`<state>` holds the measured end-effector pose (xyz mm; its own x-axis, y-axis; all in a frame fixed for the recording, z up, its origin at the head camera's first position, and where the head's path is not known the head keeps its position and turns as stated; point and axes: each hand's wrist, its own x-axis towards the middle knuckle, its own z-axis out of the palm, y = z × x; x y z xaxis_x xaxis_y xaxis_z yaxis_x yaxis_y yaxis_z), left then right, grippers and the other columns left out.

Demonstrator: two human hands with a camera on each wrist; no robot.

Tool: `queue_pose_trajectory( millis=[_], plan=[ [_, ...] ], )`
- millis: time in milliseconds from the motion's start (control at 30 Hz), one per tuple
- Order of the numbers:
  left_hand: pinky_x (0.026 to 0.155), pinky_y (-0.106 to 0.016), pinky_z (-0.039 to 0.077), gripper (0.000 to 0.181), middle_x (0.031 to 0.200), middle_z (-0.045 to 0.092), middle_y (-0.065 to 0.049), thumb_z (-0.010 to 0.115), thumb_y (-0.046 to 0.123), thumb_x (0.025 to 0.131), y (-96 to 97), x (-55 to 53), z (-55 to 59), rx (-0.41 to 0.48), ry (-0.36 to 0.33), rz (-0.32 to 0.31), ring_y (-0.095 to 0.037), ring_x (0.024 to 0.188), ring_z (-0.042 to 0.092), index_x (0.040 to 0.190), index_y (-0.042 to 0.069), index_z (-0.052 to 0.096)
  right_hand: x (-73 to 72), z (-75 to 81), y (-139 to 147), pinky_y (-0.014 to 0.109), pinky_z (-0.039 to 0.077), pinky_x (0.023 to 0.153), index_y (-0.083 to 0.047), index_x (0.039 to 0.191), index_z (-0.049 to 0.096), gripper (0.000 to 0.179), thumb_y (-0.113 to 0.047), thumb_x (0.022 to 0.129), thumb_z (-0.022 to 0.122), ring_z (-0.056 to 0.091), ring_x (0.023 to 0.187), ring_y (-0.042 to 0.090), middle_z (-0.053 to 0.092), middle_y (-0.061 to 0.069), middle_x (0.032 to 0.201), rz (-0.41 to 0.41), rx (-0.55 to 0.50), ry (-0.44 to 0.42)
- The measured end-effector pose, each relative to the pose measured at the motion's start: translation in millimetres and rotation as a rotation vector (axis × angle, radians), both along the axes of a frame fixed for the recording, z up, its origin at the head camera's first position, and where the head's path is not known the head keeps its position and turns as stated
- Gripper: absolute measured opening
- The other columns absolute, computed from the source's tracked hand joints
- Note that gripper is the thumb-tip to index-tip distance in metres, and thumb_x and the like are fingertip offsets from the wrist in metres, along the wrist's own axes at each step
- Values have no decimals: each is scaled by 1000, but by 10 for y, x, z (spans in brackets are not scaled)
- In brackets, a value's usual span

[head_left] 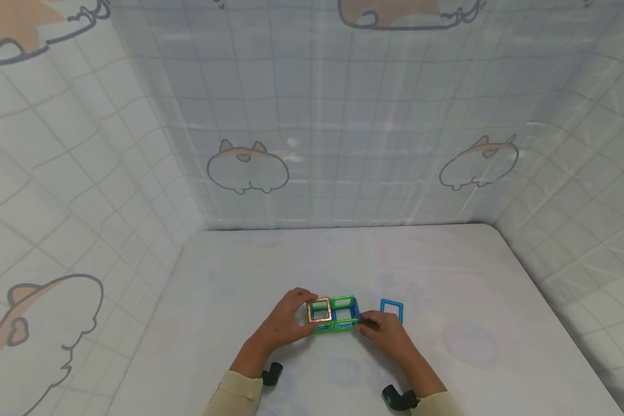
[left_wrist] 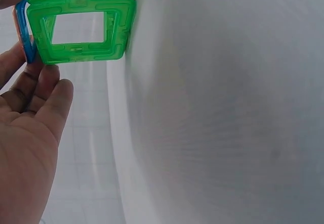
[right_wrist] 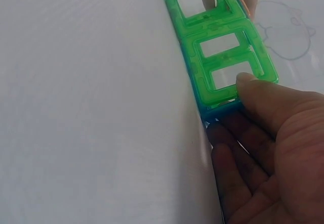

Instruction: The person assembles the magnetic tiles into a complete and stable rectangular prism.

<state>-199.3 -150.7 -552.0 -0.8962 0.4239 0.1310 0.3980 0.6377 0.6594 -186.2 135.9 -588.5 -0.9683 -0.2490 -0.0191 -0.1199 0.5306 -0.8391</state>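
A box built of magnetic tiles point(head_left: 345, 326), with green sides and some blue tiles, stands on the table between the two hands. An orange square tile point(head_left: 319, 320) lies over the left half of its top; the right half is uncovered. My left hand point(head_left: 283, 323) grips the left end, thumb on the near side and fingers on the far side. At the right end my right hand point(head_left: 390, 335) pinches the box, its thumb pressed on a green tile point(right_wrist: 203, 90) in the right wrist view. Some fingertips are hidden behind the tiles.
A loose blue square tile point(head_left: 393, 303) is just beyond the right hand. The white table point(head_left: 229, 266) is bounded by patterned curtain walls point(head_left: 343, 115) at the back and both sides. Black wrist devices point(head_left: 273, 374) sit at both cuffs.
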Motion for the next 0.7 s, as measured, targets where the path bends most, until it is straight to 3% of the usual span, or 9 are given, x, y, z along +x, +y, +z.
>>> queue_pose_trajectory(
  millis=[500, 700],
  plan=[
    [103, -44, 50, 55, 132, 52, 2, 78, 31, 85, -11, -7, -39, 0, -21, -8, -15, 123, 50, 135, 16, 60, -13, -8, 8, 38, 58, 88, -12, 109, 75, 26, -27, 88, 76, 69, 104, 20, 75, 2, 109, 29, 4, -18],
    [105, -46, 48, 60, 135, 53, 0, 77, 31, 86, -4, 11, -23, -7, -30, -2, -18, 126, 49, 139, 11, 57, -13, 52, 60, 40, 57, 92, -14, 114, 74, 26, -19, 89, 75, 68, 110, 20, 73, -1, 114, 56, 73, 3]
  ],
)
